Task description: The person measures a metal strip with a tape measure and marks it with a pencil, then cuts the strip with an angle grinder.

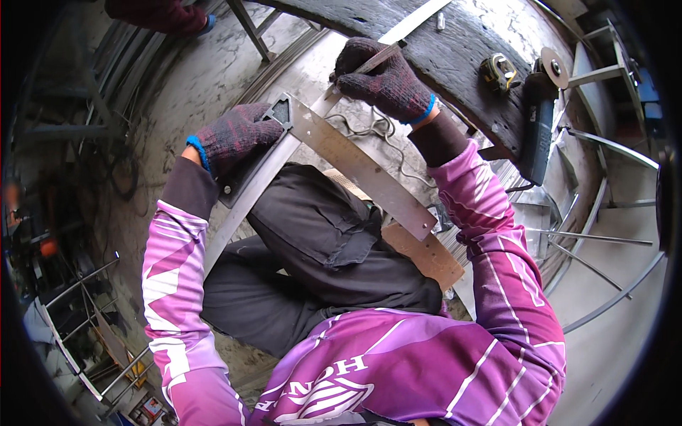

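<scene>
A long flat metal bar (250, 186) runs slantwise from beside my legs up past the dark wooden bench's edge. My left hand (238, 138), in a dark knitted glove with a blue cuff, is closed around the stock of a metal try square (359, 167) laid against the bar. The square's wide blade points down to the right, above my bent knee. Farther up, my right hand (387, 82), gloved alike, grips the bar near the bench, with a strip of metal showing between thumb and fingers. Its fingertips are partly hidden.
On the dark wooden bench (462, 64) lie a yellow and black tape measure (497, 73) and an angle grinder (540, 128) with a disc. A cable (376, 129) coils on the floor. Curved metal framework (614, 284) stands right. Another person's maroon-clothed limb (167, 15) shows at upper left.
</scene>
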`<act>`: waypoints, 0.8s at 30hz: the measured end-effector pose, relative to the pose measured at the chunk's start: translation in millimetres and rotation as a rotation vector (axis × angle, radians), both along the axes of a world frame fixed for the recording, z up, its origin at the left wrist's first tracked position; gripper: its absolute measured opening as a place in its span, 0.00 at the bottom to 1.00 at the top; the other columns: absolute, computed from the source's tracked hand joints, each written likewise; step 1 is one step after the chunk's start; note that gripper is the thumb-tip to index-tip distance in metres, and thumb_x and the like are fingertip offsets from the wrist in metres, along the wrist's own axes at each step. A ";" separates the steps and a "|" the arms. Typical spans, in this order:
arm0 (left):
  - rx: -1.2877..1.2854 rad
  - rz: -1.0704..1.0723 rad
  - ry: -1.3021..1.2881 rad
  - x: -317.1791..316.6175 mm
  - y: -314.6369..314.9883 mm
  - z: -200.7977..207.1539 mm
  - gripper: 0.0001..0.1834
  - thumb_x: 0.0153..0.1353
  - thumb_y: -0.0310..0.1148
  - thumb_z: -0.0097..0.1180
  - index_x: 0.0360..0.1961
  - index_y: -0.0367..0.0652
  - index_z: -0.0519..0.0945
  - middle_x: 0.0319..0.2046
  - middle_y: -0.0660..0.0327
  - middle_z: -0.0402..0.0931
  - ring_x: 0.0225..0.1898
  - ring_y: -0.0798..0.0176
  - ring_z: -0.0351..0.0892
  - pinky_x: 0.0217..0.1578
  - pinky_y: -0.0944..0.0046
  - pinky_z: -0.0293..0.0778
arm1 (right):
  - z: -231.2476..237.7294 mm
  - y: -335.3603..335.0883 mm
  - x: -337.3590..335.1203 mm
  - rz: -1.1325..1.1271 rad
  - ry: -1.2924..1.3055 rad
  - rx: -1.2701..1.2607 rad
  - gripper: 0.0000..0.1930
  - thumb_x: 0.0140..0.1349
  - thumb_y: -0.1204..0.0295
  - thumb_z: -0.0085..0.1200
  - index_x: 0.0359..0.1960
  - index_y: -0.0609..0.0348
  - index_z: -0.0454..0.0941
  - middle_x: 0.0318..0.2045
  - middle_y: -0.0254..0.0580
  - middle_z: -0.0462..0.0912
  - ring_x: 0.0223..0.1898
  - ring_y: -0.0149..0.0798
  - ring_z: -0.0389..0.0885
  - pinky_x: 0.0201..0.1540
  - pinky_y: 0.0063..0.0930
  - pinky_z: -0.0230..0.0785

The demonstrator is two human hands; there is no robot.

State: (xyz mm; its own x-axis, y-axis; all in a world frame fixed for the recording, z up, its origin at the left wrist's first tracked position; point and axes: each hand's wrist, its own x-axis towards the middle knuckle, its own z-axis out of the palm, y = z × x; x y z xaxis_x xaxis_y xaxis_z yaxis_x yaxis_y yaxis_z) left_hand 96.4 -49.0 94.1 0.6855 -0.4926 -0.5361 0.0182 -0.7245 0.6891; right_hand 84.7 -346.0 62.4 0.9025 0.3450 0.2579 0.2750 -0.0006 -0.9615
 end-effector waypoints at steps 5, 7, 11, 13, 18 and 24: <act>-0.019 0.015 -0.107 -8.2 -2.8 -1.3 0.22 0.63 0.43 0.59 0.48 0.33 0.82 0.39 0.51 0.84 0.39 0.60 0.80 0.46 0.58 0.76 | -0.4 -4.9 -4.3 0.038 0.149 -0.077 0.08 0.57 0.72 0.64 0.35 0.61 0.80 0.29 0.34 0.81 0.32 0.27 0.78 0.38 0.26 0.74; -0.048 0.052 -0.088 -8.5 -5.6 -3.4 0.22 0.64 0.43 0.59 0.48 0.33 0.82 0.38 0.50 0.83 0.39 0.59 0.80 0.46 0.57 0.76 | -4.8 -2.1 -5.4 0.047 0.027 -0.027 0.08 0.57 0.72 0.64 0.36 0.61 0.79 0.29 0.34 0.80 0.32 0.27 0.78 0.38 0.27 0.74; 0.001 0.015 -0.086 -2.1 -8.5 -3.5 0.23 0.64 0.45 0.59 0.47 0.32 0.82 0.39 0.47 0.83 0.40 0.56 0.82 0.46 0.56 0.76 | -13.2 -4.4 -1.5 0.060 -0.050 -0.004 0.09 0.55 0.73 0.64 0.37 0.61 0.79 0.30 0.36 0.81 0.33 0.28 0.78 0.39 0.28 0.74; -0.002 -0.019 -0.103 -0.6 -9.3 -2.9 0.24 0.65 0.45 0.59 0.48 0.31 0.81 0.39 0.46 0.83 0.40 0.53 0.82 0.47 0.55 0.77 | -16.9 -5.3 1.3 0.069 -0.089 -0.006 0.10 0.55 0.73 0.64 0.37 0.62 0.79 0.30 0.36 0.81 0.34 0.29 0.78 0.40 0.28 0.75; 0.065 -0.059 -0.246 -6.1 -9.7 -0.1 0.22 0.67 0.43 0.57 0.51 0.33 0.80 0.37 0.56 0.83 0.39 0.66 0.77 0.45 0.60 0.75 | -22.3 -6.3 3.3 0.062 -0.114 0.014 0.11 0.56 0.73 0.64 0.38 0.63 0.79 0.32 0.37 0.82 0.35 0.30 0.79 0.41 0.29 0.75; 0.070 0.001 -0.131 -8.1 -14.5 3.9 0.21 0.67 0.43 0.57 0.49 0.34 0.81 0.37 0.56 0.82 0.38 0.67 0.76 0.45 0.61 0.75 | -23.7 -7.3 0.3 0.092 -0.068 0.039 0.08 0.58 0.74 0.64 0.33 0.65 0.77 0.34 0.43 0.82 0.47 0.41 0.86 0.56 0.37 0.78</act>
State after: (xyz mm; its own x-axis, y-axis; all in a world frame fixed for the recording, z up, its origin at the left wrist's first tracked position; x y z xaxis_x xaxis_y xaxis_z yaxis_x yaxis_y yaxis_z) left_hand 88.3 -63.5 98.0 0.7524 -0.4568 -0.4747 -0.0682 -0.7707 0.6335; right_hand 85.0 -353.2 38.7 0.8473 0.4145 0.3320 0.3365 0.0646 -0.9395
